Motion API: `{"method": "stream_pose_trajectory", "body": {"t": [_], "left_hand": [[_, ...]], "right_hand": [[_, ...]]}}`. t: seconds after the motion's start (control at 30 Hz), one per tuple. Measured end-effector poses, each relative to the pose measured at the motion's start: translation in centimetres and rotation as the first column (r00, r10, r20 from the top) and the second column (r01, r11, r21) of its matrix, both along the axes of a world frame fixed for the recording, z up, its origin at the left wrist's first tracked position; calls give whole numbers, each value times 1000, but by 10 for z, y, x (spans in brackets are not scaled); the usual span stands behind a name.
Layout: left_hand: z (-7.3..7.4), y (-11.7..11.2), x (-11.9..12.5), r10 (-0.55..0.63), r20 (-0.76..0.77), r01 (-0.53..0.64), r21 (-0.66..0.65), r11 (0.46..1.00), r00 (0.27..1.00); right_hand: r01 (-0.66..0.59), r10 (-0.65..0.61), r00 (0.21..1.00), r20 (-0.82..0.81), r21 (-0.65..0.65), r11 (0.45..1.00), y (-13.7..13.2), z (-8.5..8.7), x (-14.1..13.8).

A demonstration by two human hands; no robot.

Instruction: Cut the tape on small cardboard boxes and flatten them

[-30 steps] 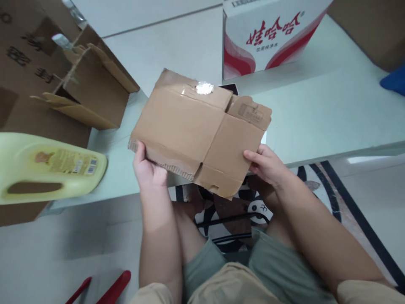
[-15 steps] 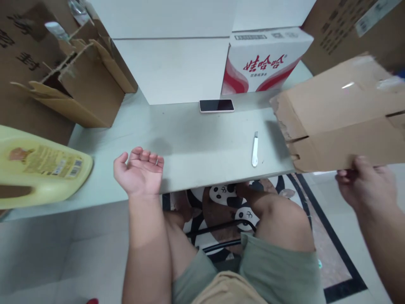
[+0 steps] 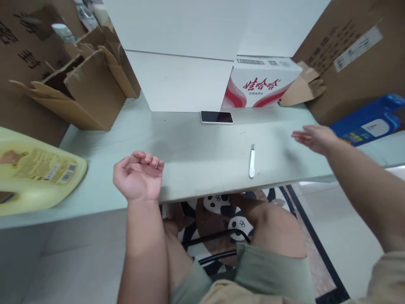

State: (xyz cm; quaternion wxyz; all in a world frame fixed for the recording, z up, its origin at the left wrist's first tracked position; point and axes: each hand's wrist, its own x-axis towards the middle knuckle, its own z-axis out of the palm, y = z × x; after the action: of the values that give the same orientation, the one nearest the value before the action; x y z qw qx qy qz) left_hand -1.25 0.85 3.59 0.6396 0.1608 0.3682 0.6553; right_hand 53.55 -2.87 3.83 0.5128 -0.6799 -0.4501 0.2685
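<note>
My left hand point(image 3: 139, 176) rests palm up near the front edge of the pale table point(image 3: 196, 169), its fingers loosely curled and holding nothing. On the right, my right hand point(image 3: 313, 138) is held over the tabletop with its fingers stretched out and no object in it. Between the two hands lies a white utility knife point(image 3: 252, 161), its tip pointing away from me. Farther back a smartphone point(image 3: 217, 117) lies flat, dark screen up. A piece of brown cardboard point(image 3: 299, 90) sits at the back right, beside the white and red carton.
White boxes point(image 3: 180, 80) and a white and red carton point(image 3: 257, 84) stand along the back. At left are an open cardboard box point(image 3: 95, 88) and a yellow jug point(image 3: 41, 173). A blue bottle point(image 3: 370, 122) lies at right, before a large brown carton point(image 3: 357, 50).
My right hand has let go of the flattened cardboard and moved inward over the table. Cardboard now shows at the back right, and the blue bottle is uncovered. My left hand stays put.
</note>
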Motion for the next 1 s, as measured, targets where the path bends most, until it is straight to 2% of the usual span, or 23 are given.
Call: {"method": "stream_pose_trajectory", "body": {"t": [0.1,0.17,0.23,0.33,0.47,0.53,0.67,0.73,0.8,0.93,1.0], "left_hand": [[2,-2,-13,16,19,-17,17,1000,1000],[3,-4,-18,7,35,-8,37,999,999],[2,-6,-21,-11,56,8,52,999,998],[2,-11,-24,-13,103,5,69,998,995],[4,-17,-29,-3,189,-17,106,994,982],[5,-19,-34,-8,211,-22,143,990,977],[7,-23,-43,-45,132,19,191,981,990],[8,-24,-46,-63,92,42,215,976,994],[9,-24,-49,-76,68,58,231,971,995],[10,-24,-49,-80,72,62,226,972,994],[10,-23,-49,-84,71,66,224,972,994]], "right_hand": [[54,-75,995,-61,-286,957,-21,-23,-42],[60,-95,993,-67,-402,914,-29,-26,-70],[38,-69,996,-50,-466,884,-29,-20,-97],[-54,64,998,2,-505,862,-13,-4,-139],[-262,342,935,88,-480,838,26,12,-213],[-375,471,873,129,-440,816,51,15,-256],[-560,652,716,250,-351,750,105,21,-348],[-635,698,603,386,-298,713,132,27,-395],[-686,692,517,503,-239,687,159,33,-441],[-744,690,470,550,-174,645,203,41,-529],[-753,700,473,535,-167,637,219,42,-563]]}}
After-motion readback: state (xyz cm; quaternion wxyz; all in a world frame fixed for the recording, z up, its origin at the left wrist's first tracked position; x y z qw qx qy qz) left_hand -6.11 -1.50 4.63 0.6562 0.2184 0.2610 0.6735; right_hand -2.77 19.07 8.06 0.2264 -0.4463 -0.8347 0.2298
